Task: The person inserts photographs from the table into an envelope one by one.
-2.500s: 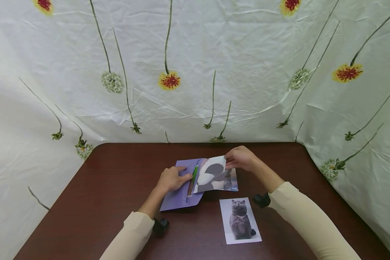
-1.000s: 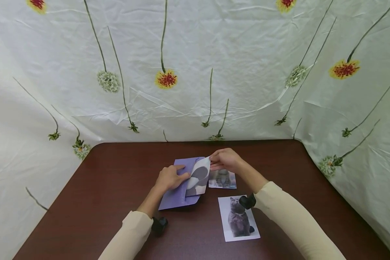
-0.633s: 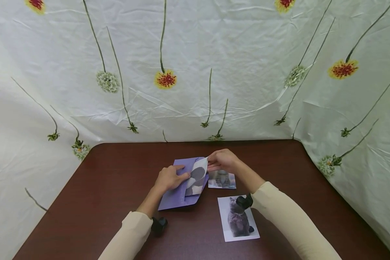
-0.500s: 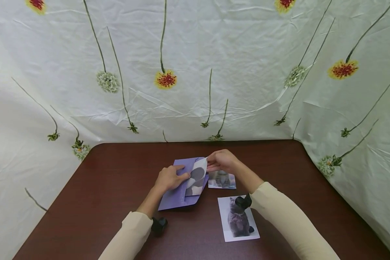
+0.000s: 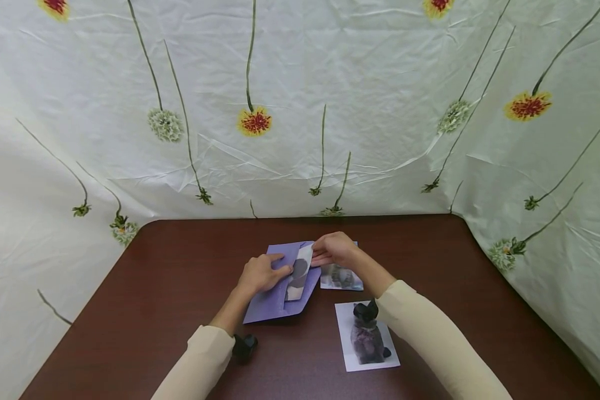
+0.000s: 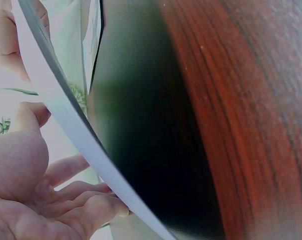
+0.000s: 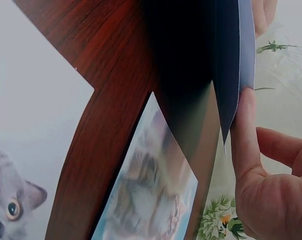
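A purple envelope [image 5: 267,303] lies open at the middle of the table, its mouth toward the right. Over it is my left hand [image 5: 260,275], with thumb and index finger spread against its upper side and thumb at the mouth. In the left wrist view the envelope [image 6: 73,112] is seen edge-on beside the left hand's fingers [image 6: 20,155]. A picture card [image 5: 300,275] with grey and white shapes sits partly inside the envelope. My right hand [image 5: 336,249] pinches this card's upper right edge. The card's inserted part is hidden.
Another cat picture [image 5: 341,280] lies right of the envelope, partly behind the right hand. Nearer the front is a grey-cat photo [image 5: 367,350], with the black wrist camera [image 5: 365,311] in front of its head. A flowered cloth [image 5: 300,72] hangs behind the table [image 5: 170,305].
My right hand has moved left with the picture card, which slid deeper into the envelope. The green thing seen in the mouth earlier is now covered. My left hand has stayed in place.
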The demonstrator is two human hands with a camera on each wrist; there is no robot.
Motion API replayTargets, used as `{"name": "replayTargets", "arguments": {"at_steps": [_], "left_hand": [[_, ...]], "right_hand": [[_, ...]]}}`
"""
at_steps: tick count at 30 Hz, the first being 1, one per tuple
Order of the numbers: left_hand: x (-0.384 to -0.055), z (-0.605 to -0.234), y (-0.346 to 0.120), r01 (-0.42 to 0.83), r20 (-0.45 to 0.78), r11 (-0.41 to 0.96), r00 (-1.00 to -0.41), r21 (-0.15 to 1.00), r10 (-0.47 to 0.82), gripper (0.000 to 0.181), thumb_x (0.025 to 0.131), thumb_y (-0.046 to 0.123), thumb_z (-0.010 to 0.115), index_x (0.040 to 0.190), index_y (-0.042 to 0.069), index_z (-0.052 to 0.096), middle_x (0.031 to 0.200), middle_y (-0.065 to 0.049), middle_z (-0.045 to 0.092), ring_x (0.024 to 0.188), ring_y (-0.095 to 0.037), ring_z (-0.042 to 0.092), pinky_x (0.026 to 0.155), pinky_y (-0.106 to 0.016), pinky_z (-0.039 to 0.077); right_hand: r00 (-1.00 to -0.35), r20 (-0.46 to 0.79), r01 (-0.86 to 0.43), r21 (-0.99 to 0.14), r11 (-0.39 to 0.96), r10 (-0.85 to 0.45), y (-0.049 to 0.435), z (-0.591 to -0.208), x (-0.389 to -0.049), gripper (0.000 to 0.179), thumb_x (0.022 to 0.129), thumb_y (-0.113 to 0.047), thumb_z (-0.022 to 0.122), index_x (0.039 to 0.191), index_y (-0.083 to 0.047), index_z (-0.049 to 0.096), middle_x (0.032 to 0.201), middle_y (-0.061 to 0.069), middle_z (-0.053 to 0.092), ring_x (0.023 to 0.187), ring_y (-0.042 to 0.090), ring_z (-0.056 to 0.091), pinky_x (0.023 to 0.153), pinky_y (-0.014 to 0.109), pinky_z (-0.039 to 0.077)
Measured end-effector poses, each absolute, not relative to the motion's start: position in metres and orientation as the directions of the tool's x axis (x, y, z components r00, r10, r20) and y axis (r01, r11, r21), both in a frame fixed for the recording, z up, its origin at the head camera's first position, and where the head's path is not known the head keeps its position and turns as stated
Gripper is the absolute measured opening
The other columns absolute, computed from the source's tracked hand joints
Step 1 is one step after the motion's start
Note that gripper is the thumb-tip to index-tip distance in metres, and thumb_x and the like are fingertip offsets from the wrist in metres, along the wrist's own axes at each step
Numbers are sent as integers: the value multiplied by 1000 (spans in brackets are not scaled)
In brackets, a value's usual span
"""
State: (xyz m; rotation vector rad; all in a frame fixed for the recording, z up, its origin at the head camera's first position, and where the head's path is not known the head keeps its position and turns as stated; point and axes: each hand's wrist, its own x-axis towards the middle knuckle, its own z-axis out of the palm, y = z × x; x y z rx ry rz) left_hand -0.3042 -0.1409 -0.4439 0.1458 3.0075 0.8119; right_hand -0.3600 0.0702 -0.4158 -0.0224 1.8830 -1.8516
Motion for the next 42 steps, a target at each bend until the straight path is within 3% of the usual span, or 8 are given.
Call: {"name": "replayTargets", "arguments": {"at_steps": [19,42], "left_hand": [[-305,-446,-142,69,-7,857,-996,511,84,54,92,42,66,136,12,66,133,-21,66,122,-44,62,98,-54,50],[-305,-445,-141,64,-9,857,-997,511,80,54,92,42,66,136,12,66,133,-21,66,121,-44,63,97,-54,51]], "right_hand": [[-862,-372,370,-926,74,-345,59,-424,-362,14,97,6,52,107,13,57,78,16,62,63,22,71,71,35,62],[-858,-389,387,-919,75,-336,49,-429,-362,25,98,6,51,119,18,55,77,15,61,60,20,70,70,34,62]]}}
